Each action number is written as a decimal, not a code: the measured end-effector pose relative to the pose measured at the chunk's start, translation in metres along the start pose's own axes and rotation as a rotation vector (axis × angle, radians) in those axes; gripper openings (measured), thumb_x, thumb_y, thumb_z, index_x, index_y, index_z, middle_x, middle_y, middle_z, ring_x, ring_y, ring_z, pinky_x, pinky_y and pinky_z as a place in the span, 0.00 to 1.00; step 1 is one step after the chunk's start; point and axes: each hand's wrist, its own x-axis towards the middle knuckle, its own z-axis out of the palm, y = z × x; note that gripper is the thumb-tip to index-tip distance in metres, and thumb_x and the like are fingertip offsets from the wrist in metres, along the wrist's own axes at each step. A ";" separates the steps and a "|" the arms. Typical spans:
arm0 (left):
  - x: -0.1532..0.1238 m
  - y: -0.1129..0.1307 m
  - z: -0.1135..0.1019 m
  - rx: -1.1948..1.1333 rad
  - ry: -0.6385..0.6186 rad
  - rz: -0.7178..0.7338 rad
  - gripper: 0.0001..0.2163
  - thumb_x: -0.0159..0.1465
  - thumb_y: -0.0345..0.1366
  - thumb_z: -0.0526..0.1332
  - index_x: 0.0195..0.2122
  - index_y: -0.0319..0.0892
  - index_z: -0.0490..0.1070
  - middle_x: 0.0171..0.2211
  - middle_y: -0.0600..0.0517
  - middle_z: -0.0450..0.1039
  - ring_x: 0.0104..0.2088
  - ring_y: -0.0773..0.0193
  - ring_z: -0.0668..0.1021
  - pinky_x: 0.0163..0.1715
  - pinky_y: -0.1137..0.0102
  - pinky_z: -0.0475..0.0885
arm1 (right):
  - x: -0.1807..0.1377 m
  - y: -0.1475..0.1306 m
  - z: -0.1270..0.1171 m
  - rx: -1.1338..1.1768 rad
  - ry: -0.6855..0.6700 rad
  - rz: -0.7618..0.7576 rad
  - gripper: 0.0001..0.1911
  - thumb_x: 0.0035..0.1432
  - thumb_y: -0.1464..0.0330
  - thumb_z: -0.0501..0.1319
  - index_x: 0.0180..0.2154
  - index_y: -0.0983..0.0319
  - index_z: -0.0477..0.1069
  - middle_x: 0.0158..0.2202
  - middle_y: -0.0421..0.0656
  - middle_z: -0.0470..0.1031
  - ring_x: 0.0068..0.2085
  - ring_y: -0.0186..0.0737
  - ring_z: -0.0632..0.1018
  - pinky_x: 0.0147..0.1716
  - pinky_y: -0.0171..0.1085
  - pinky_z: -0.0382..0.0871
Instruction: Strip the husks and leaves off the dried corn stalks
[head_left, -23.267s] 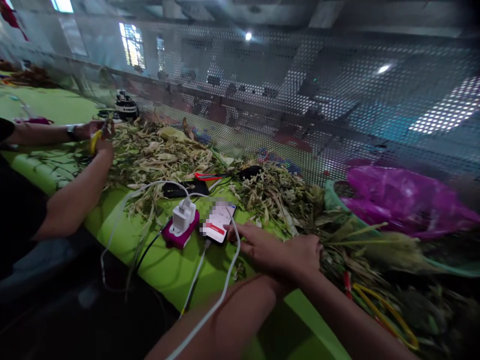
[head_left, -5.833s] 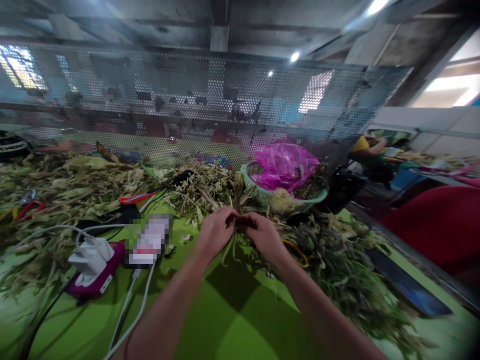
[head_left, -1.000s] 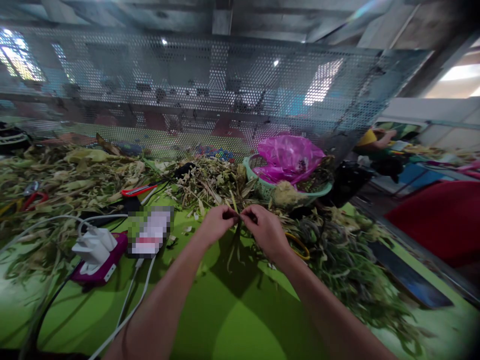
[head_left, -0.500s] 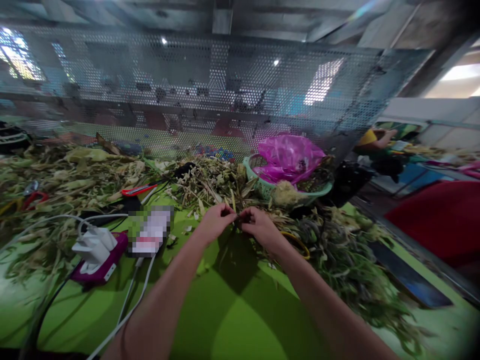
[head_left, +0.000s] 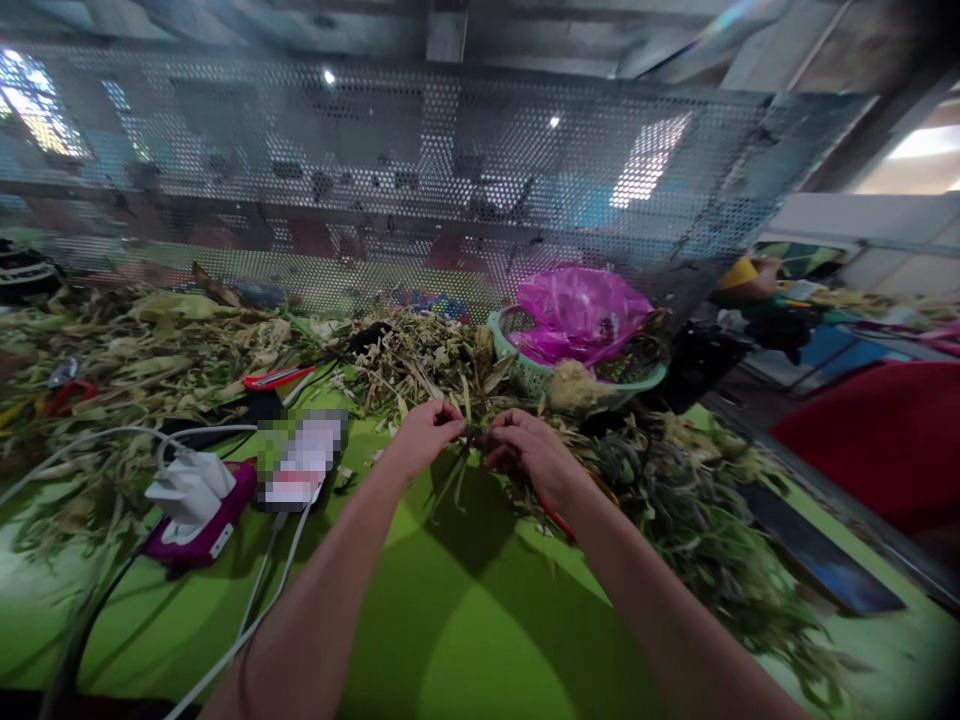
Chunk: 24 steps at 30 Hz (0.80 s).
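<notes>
My left hand (head_left: pixel 429 436) and my right hand (head_left: pixel 531 456) meet above the green tabletop, fingertips pinched. Between them is a thin, dark plant stem (head_left: pixel 475 434), gripped from both sides. Narrow pale-green strips (head_left: pixel 453 482) hang below it, and a yellowish leaf (head_left: pixel 466 398) sticks up just behind the fingertips. A heap of dried stems and leaves (head_left: pixel 412 355) lies right behind the hands. Under my right forearm, a red and yellow handled tool (head_left: pixel 553 515) shows only in part.
Left on the green table (head_left: pixel 465 640) are a phone (head_left: pixel 304 460), a purple power strip (head_left: pixel 199 535) with white cables, a red cutter (head_left: pixel 279 379) and scissors (head_left: pixel 71 395). A green basket (head_left: pixel 540 380) holds a magenta bag (head_left: pixel 581 310). Behind stands a perforated metal screen (head_left: pixel 420 180); leaves (head_left: pixel 690 520) lie right.
My hands have moved slightly apart, exposing more of the stem between the fingertips. Hanging strips now show below it. The red handle by my right forearm has come into view.
</notes>
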 end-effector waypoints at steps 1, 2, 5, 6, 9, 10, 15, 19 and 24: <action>0.001 -0.002 -0.001 -0.002 -0.004 0.004 0.05 0.55 0.34 0.61 0.30 0.38 0.70 0.27 0.53 0.72 0.28 0.68 0.72 0.35 0.71 0.67 | -0.001 -0.001 0.000 0.040 -0.014 0.011 0.07 0.48 0.67 0.59 0.32 0.59 0.62 0.24 0.37 0.74 0.23 0.34 0.75 0.22 0.32 0.64; 0.001 -0.003 -0.001 -0.002 -0.009 0.006 0.05 0.55 0.34 0.61 0.30 0.38 0.70 0.27 0.53 0.72 0.28 0.68 0.72 0.35 0.71 0.67 | -0.001 -0.001 -0.001 0.061 -0.021 0.010 0.07 0.48 0.67 0.59 0.31 0.59 0.63 0.24 0.37 0.73 0.23 0.34 0.74 0.23 0.32 0.65; 0.002 -0.003 -0.003 0.003 -0.006 0.019 0.04 0.54 0.33 0.61 0.30 0.38 0.70 0.27 0.53 0.72 0.28 0.68 0.72 0.34 0.71 0.67 | 0.002 -0.001 -0.005 0.019 -0.015 -0.050 0.09 0.47 0.65 0.63 0.31 0.59 0.65 0.21 0.34 0.69 0.21 0.32 0.69 0.22 0.31 0.63; 0.001 -0.002 -0.003 0.012 -0.001 0.024 0.04 0.54 0.32 0.62 0.30 0.38 0.70 0.27 0.53 0.72 0.29 0.68 0.72 0.34 0.71 0.67 | 0.003 -0.001 -0.007 -0.032 -0.015 -0.085 0.10 0.47 0.64 0.64 0.32 0.60 0.67 0.21 0.34 0.68 0.21 0.31 0.68 0.21 0.31 0.62; 0.000 0.001 -0.006 0.073 0.005 0.024 0.04 0.54 0.32 0.62 0.30 0.39 0.70 0.28 0.53 0.72 0.30 0.67 0.73 0.35 0.71 0.66 | 0.007 -0.003 -0.014 -0.340 -0.012 -0.217 0.13 0.46 0.63 0.65 0.36 0.60 0.73 0.22 0.35 0.69 0.24 0.34 0.69 0.24 0.33 0.61; -0.001 0.002 -0.007 0.098 0.004 0.024 0.04 0.54 0.33 0.61 0.31 0.39 0.70 0.29 0.53 0.72 0.30 0.66 0.73 0.35 0.71 0.66 | 0.007 -0.003 -0.018 -0.473 0.009 -0.268 0.12 0.47 0.63 0.65 0.35 0.60 0.75 0.23 0.37 0.71 0.26 0.36 0.70 0.27 0.34 0.62; 0.000 0.001 -0.017 0.271 0.055 0.069 0.02 0.56 0.32 0.59 0.30 0.40 0.69 0.29 0.53 0.71 0.31 0.65 0.71 0.34 0.70 0.64 | 0.011 -0.007 -0.033 -0.733 0.155 -0.382 0.09 0.50 0.61 0.63 0.25 0.60 0.75 0.24 0.39 0.74 0.28 0.38 0.72 0.30 0.35 0.59; 0.001 0.000 -0.023 0.295 0.082 0.049 0.04 0.57 0.35 0.59 0.30 0.41 0.69 0.29 0.53 0.71 0.31 0.65 0.70 0.33 0.70 0.63 | 0.006 -0.011 -0.030 -0.267 0.058 -0.258 0.12 0.48 0.59 0.64 0.23 0.61 0.70 0.21 0.38 0.71 0.24 0.34 0.68 0.27 0.34 0.61; -0.003 0.012 -0.018 0.015 -0.003 -0.015 0.09 0.56 0.41 0.59 0.27 0.40 0.67 0.24 0.55 0.67 0.26 0.68 0.66 0.28 0.72 0.60 | -0.008 -0.015 -0.006 0.158 -0.093 -0.228 0.08 0.45 0.67 0.62 0.21 0.61 0.64 0.44 0.44 0.76 0.26 0.32 0.70 0.30 0.35 0.66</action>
